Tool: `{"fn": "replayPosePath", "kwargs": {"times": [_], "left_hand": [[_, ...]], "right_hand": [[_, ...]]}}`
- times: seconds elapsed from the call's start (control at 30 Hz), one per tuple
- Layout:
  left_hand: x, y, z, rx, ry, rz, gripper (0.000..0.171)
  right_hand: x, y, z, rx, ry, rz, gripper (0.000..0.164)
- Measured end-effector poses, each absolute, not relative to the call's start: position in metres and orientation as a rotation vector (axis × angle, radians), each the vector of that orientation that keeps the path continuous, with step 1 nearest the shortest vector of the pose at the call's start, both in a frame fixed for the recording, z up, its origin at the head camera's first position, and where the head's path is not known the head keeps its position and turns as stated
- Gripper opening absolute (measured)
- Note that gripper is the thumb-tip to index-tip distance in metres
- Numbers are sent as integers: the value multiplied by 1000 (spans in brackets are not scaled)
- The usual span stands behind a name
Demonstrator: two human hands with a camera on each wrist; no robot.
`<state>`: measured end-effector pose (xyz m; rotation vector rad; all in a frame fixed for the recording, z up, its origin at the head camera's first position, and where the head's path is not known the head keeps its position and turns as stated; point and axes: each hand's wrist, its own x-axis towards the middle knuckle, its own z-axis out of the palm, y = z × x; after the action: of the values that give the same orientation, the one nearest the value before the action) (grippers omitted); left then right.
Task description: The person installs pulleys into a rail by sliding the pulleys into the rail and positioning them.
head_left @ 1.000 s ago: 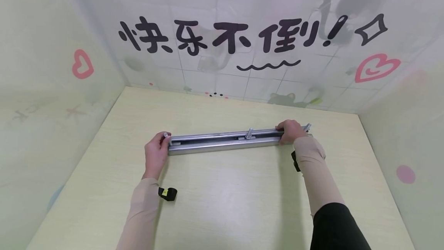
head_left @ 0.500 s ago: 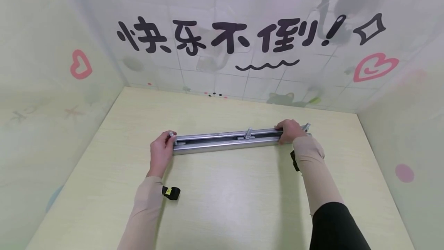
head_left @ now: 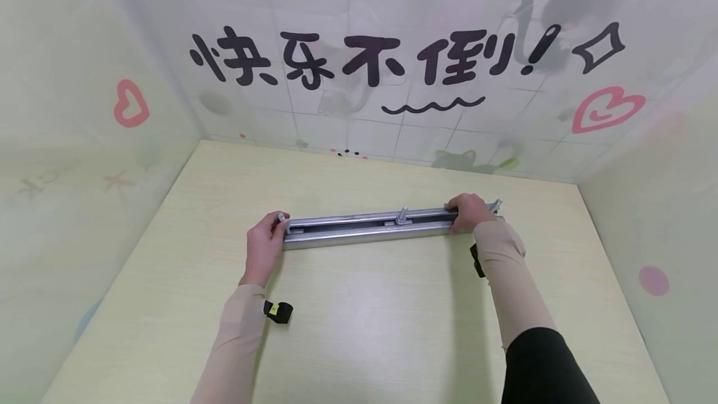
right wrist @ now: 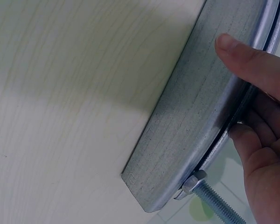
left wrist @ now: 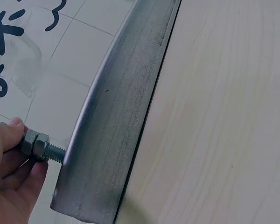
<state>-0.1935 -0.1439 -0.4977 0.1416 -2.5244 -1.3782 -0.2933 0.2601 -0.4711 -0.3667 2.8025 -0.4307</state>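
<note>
A long slotted metal channel (head_left: pixel 348 239) lies across the table, its slot facing up. At its left end my left hand (head_left: pixel 262 251) pinches a threaded bolt with nuts (left wrist: pixel 36 143) between thumb and fingers; the bolt stands out of the slot. My right hand (head_left: pixel 470 212) grips the channel near its right end, thumb (right wrist: pixel 245 60) on the near wall and the other fingers at the slot and far side. A second bolt (head_left: pixel 402 216) stands upright right of the middle. Beyond my right hand, a third bolt (right wrist: pixel 217 200) with a nut juts from the slot.
The channel rests on a pale wood-grain table (head_left: pixel 359 329). Behind it rises a white printed wall sheet (head_left: pixel 348 98) with black lettering, and similar sheets close off both sides. Each wrist wears a black camera, the left one (head_left: pixel 278 312) hanging over the table.
My left hand has moved a little to the right along the channel, and the bolt it pinches has shifted with it. The right hand and the other bolts hold their places.
</note>
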Motion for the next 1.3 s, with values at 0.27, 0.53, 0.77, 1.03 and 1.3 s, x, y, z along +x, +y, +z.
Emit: {"fn": "replayPosePath", "kwargs": {"times": [0.27, 0.53, 0.77, 1.03, 1.3], "left_hand": [[-199, -171, -485, -141, -2789, -1314, 23], [-208, -185, -465, -263, -2895, -1410, 28], [-211, -182, -461, -281, -2929, -1385, 29], [-210, -180, -464, -280, -2904, -1294, 23], [-211, -176, -465, -274, -2885, -1286, 21]], "right_hand": [[-294, 259, -471, -382, 2799, -429, 60], [-293, 262, -471, -360, 2786, -430, 60], [-292, 260, -470, -363, 2787, -423, 59], [-291, 258, -468, -368, 2790, -431, 59], [-293, 261, -471, -363, 2794, -432, 59]]}}
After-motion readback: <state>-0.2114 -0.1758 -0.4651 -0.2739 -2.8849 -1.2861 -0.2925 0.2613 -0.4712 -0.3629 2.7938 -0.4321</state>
